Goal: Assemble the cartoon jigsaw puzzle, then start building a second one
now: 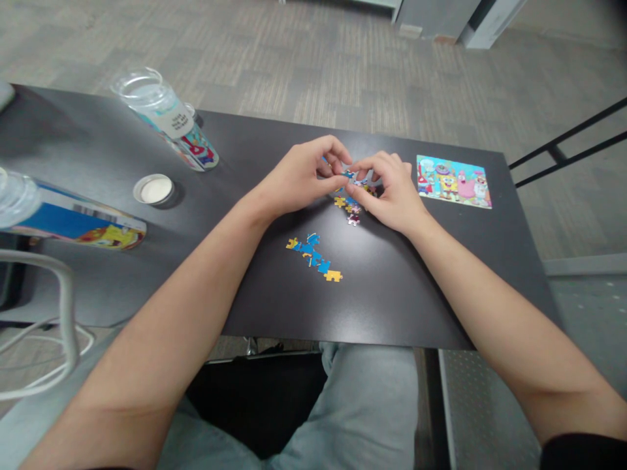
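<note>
Left hand (319,173) and right hand (390,189) curl over puzzle pieces (339,202), far on the bench (396,287); cannot tell whether either grip holds one

Gap between canister (179,127) and hands (309,175)

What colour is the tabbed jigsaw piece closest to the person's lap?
Yellow; the tabbed jigsaw piece shows best in the head view.
</note>
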Tool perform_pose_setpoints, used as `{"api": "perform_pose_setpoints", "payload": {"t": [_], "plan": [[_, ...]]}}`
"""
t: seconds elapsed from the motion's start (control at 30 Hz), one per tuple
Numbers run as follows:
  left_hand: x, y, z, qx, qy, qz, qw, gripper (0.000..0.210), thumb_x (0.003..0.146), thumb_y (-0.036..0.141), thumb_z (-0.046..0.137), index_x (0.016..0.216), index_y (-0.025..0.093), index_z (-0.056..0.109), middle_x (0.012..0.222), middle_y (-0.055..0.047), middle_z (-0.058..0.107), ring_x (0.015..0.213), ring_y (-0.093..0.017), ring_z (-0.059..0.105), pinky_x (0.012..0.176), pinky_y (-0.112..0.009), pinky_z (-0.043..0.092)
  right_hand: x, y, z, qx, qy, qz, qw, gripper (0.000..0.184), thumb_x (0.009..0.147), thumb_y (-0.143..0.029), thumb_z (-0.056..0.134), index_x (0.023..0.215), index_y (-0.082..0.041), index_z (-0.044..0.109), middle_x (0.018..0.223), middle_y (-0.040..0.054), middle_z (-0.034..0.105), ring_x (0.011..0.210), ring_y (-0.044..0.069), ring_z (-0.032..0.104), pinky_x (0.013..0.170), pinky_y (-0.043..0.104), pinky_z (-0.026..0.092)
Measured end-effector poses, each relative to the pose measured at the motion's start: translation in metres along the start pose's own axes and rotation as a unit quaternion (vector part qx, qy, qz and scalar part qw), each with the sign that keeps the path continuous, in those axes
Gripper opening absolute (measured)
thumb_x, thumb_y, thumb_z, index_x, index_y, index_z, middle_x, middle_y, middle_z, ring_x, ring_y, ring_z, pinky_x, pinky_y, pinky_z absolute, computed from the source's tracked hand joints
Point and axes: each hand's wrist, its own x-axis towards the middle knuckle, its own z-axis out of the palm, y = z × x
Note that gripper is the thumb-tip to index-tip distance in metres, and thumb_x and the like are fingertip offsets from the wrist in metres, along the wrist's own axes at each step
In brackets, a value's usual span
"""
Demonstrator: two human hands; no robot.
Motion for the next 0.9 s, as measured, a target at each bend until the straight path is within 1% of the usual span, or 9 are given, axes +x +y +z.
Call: {"api": "perform_pose_setpoints", "payload": {"t": [0.07,0.13,0.2,0.33,0.43,0.6,0.77,0.83,0.9], "plan": [[0.000,-0.001,0.000,-0.006,-0.001,-0.004,1.000,0.030,0.095,0.031,0.099,0.120,0.027,0.081,0.115,-0.006,0.089,0.101,-0.025,0.086,0.095,-0.044,0.071,0.000,-0.001,-0.001,0.001,-0.005,-0.001,1.000,0.040,0.124,-0.073,0.071,0.133,-0.036,0.086,0.133,0.0130,0.087,0.127,0.046,0.076,0.126,0.073,0.055],[0.000,-0.002,0.000,-0.014,-0.001,-0.007,1.000,0.031,0.095,0.032,0.100,0.120,0.027,0.082,0.114,-0.006,0.090,0.099,-0.025,0.086,0.093,-0.044,0.070,0.001,-0.001,-0.001,0.001,-0.007,-0.004,1.000,0.041,0.127,-0.071,0.066,0.123,-0.035,0.085,0.129,0.0122,0.086,0.125,0.044,0.076,0.127,0.072,0.054],[0.001,-0.002,0.001,-0.022,-0.004,-0.009,1.000,0.034,0.094,0.034,0.103,0.119,0.027,0.082,0.114,-0.007,0.090,0.099,-0.025,0.087,0.093,-0.044,0.071,0.001,-0.001,-0.001,0.002,-0.007,-0.002,1.000,0.042,0.129,-0.068,0.062,0.119,-0.034,0.084,0.125,0.0113,0.085,0.123,0.042,0.076,0.127,0.070,0.053],[0.001,-0.003,0.000,-0.026,-0.011,-0.013,1.000,0.037,0.093,0.036,0.105,0.120,0.027,0.082,0.115,-0.007,0.092,0.102,-0.026,0.088,0.095,-0.045,0.072,0.002,0.000,0.001,0.006,0.004,0.011,1.000,0.044,0.130,-0.067,0.059,0.116,-0.033,0.082,0.124,0.0114,0.084,0.123,0.042,0.076,0.123,0.067,0.054],[0.001,-0.003,0.000,-0.030,-0.012,-0.015,0.999,0.039,0.092,0.034,0.104,0.123,0.027,0.081,0.117,-0.007,0.091,0.102,-0.026,0.088,0.095,-0.044,0.072,0.002,0.001,0.001,0.012,0.014,0.008,1.000,0.040,0.130,-0.064,0.061,0.115,-0.033,0.081,0.125,0.0114,0.084,0.123,0.041,0.076,0.123,0.066,0.055],[0.001,0.000,-0.001,-0.031,-0.008,-0.022,0.999,0.044,0.091,0.029,0.102,0.128,0.027,0.080,0.130,-0.008,0.089,0.112,-0.026,0.088,0.100,-0.045,0.074,0.002,0.002,0.001,0.015,0.029,0.015,0.999,0.033,0.128,-0.061,0.065,0.116,-0.035,0.080,0.125,0.0108,0.085,0.122,0.041,0.077,0.123,0.067,0.055],[0.001,0.001,-0.001,-0.018,-0.014,-0.023,0.999,0.045,0.092,0.028,0.101,0.132,0.027,0.080,0.135,-0.009,0.087,0.111,-0.025,0.087,0.099,-0.045,0.074,0.003,0.006,0.003,0.013,0.042,0.033,0.998,0.042,0.130,-0.069,0.059,0.119,-0.035,0.082,0.127,0.0109,0.086,0.120,0.040,0.077,0.125,0.070,0.055],[0.001,-0.001,-0.001,0.005,-0.001,-0.019,1.000,0.042,0.093,0.027,0.099,0.131,0.027,0.081,0.135,-0.009,0.087,0.110,-0.025,0.086,0.100,-0.046,0.074,0.003,0.009,0.005,0.006,0.069,0.052,0.996,0.050,0.131,-0.074,0.054,0.119,-0.036,0.083,0.128,0.0116,0.086,0.123,0.041,0.077,0.126,0.072,0.054],[0.001,-0.003,-0.001,0.034,0.014,-0.013,0.999,0.039,0.094,0.027,0.098,0.130,0.027,0.082,0.136,-0.010,0.087,0.108,-0.025,0.085,0.101,-0.047,0.073,0.003,0.012,0.006,-0.012,0.102,0.079,0.992,0.057,0.133,-0.077,0.048,0.116,-0.035,0.083,0.131,0.0141,0.085,0.129,0.045,0.076,0.125,0.077,0.054]]}}
